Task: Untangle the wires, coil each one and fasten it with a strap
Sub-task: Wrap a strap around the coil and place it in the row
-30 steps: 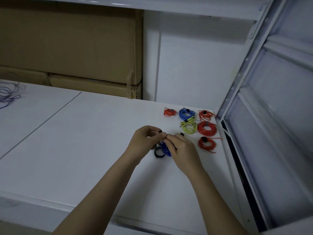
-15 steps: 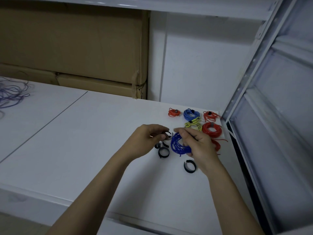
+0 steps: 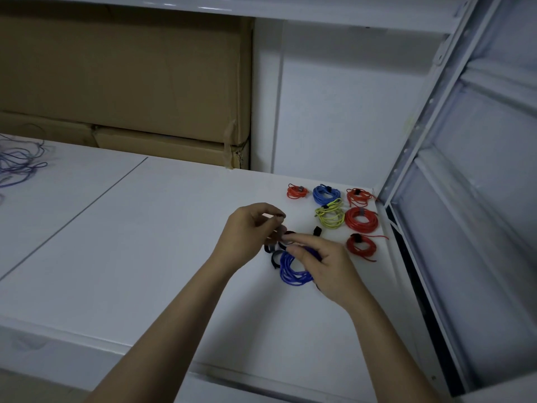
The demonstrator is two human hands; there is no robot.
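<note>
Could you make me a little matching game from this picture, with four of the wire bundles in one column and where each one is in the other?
Things:
1. dark blue coil
2. yellow-green coil
3. light blue coil
4. loose purple wires

Places:
A. far left on the table, still tangled
B. back row, between two red coils
C. held by the right hand
D. just left of the big red coil

Pairs: 1-C, 2-D, 3-B, 4-A
</note>
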